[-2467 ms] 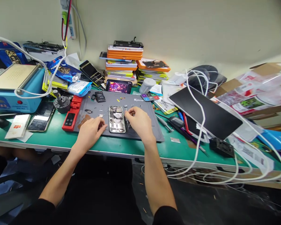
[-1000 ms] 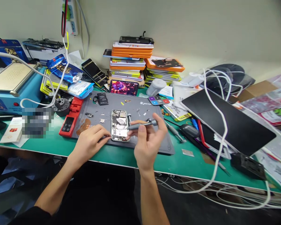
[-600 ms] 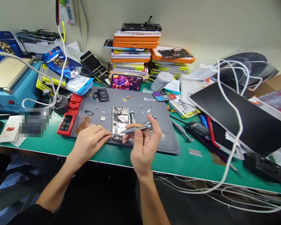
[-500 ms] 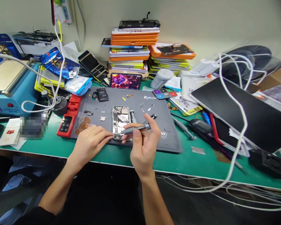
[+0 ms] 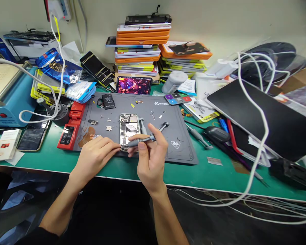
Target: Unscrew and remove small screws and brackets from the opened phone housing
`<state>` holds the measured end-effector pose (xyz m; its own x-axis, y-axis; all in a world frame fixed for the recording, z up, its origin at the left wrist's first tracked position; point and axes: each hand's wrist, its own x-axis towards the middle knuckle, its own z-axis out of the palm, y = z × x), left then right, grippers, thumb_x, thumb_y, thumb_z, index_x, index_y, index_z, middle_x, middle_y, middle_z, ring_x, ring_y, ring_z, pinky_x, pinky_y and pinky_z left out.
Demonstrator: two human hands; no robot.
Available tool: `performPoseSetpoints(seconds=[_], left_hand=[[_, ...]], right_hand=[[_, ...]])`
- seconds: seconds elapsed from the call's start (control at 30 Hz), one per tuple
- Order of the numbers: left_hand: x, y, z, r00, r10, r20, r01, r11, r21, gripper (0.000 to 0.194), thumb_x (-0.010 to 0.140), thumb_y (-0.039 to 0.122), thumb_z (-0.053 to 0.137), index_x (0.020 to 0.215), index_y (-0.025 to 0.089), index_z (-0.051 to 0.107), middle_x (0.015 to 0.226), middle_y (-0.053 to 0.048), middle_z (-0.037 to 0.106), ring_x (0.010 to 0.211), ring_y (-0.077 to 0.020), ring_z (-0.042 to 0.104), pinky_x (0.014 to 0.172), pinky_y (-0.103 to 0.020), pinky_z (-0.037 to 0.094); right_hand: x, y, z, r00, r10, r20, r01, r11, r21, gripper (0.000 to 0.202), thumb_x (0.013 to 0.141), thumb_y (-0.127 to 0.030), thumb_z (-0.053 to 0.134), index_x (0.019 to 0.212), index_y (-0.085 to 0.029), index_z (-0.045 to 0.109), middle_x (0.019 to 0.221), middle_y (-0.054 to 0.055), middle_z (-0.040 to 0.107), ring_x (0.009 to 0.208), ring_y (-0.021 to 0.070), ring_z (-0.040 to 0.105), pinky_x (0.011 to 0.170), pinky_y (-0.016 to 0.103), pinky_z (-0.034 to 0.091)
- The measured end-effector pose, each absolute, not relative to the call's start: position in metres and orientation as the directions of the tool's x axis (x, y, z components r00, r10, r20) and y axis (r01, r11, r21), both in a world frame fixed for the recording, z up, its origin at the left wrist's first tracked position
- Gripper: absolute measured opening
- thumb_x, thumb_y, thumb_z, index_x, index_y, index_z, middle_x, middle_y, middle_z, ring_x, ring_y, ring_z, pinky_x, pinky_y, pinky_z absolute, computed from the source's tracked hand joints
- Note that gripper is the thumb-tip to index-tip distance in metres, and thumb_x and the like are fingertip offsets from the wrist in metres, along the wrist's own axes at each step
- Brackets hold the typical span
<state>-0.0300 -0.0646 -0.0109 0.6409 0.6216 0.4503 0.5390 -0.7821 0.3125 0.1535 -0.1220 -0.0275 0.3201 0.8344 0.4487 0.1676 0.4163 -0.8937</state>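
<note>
An opened phone [image 5: 129,128] with bare inner parts lies upright on the grey mat [image 5: 178,129]. My right hand [image 5: 153,153] grips a grey screwdriver [image 5: 139,141], its tip at the phone's lower left corner. The fingertips of my left hand [image 5: 99,153] are pressed together at that same corner; whatever they pinch is too small to make out. Beyond my right hand another screwdriver [image 5: 142,126] lies beside the phone. A black battery [image 5: 108,101] and small metal parts [image 5: 108,128] rest on the mat.
At the mat's left edge is a red device [image 5: 67,136], with a dark phone [image 5: 34,134] farther left. Behind stand a lit phone [image 5: 134,85], a white bottle [image 5: 174,81] and stacked orange boxes [image 5: 142,35]. A white cable [image 5: 261,146] loops down at the right.
The whole view has shifted slightly, moving the scene left. Both hands stay at the phone's lower left corner, with the screwdriver still in my right hand.
</note>
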Motion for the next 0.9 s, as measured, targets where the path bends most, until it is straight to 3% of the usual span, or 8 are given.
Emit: performPoseSetpoints(seconds=[0.9], left_hand=[[-0.0286, -0.0635, -0.008, 0.661, 0.627, 0.413, 0.555, -0.779, 0.293, 0.018, 0.111, 0.031, 0.057, 0.107, 0.02, 0.07, 0.098, -0.002, 0.076, 0.086, -0.0167, 0.067, 0.081, -0.032, 0.05]], right_hand=[[0.1546, -0.1223, -0.0293, 0.331, 0.856, 0.396, 0.139, 0.371, -0.918, 0.046, 0.11, -0.027, 0.047, 0.155, -0.038, 0.039, 0.108, 0.002, 0.073, 0.068, 0.0125, 0.068, 0.065, 0.033, 0.067]])
